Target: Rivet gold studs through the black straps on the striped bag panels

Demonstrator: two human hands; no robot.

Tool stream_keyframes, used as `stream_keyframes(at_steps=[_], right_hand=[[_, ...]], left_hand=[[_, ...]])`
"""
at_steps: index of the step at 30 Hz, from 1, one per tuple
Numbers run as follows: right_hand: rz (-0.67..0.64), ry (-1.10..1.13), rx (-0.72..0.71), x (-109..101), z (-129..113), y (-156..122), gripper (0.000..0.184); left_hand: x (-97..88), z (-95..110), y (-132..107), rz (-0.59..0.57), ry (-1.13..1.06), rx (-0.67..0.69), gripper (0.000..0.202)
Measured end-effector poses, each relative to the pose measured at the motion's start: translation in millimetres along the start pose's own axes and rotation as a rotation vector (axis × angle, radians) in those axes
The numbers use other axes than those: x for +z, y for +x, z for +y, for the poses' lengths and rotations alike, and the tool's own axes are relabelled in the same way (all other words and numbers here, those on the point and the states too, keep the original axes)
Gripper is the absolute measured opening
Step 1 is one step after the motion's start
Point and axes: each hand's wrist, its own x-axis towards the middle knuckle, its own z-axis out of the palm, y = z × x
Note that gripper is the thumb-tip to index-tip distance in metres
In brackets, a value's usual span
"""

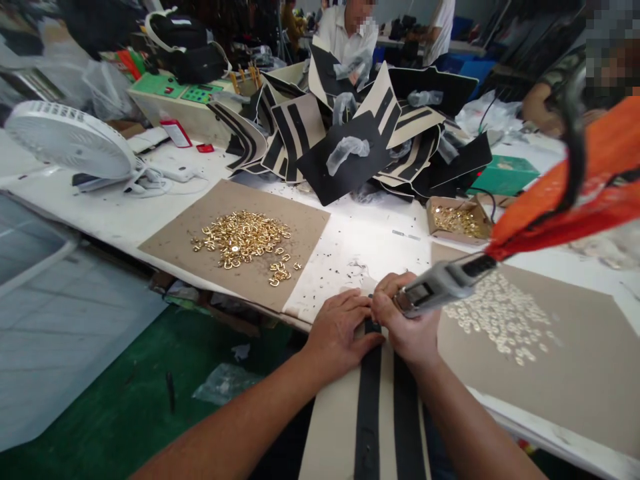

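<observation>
My right hand (410, 327) is closed around the front end of a grey electric screwdriver (440, 287), which slants down to the left; its tip is hidden by my fingers. Close beside it, my left hand (343, 333) grips the far end of a beige panel with black stripes (387, 380), thumb and fingers bent around one black strip. The panel runs from the table edge toward my body. Whatever small part lies under the fingertips is hidden.
Gold metal buckles (245, 233) lie piled on a brown board at left. Small pale rings (505, 313) spread over another board at right. Behind are a box of gold parts (455, 220), stacked striped panels (345, 153), a white fan (70, 140) and other people.
</observation>
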Motion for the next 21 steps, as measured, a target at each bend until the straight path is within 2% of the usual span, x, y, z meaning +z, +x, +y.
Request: stream_keyframes(at_steps=[4, 10, 15, 18, 21], right_hand=[[-0.026, -0.073, 0.096, -3, -1, 3, 0.034], [0.212, 0.152, 0.017, -7, -11, -4, 0.033], [0.324, 0.342, 0.013, -14, -38, 0, 0.036], [0.397, 0.286, 0.194, -39, -52, -16, 0.04], [0.444, -0.083, 0.461, -82, -54, -58, 0.049]], left_hand=[[-3.1, 3, 0, -0.006, 0.018, 0.025, 0.041], [-3.9, 6, -7, 0.008, 0.093, 0.047, 0.039], [-4.6, 9, -7, 0.011, 0.115, 0.037, 0.035], [-5.4, 9, -6, 0.008, 0.107, 0.009, 0.034], [-4.4, 9, -5, 0.018, 0.097, -0.003, 0.035]])
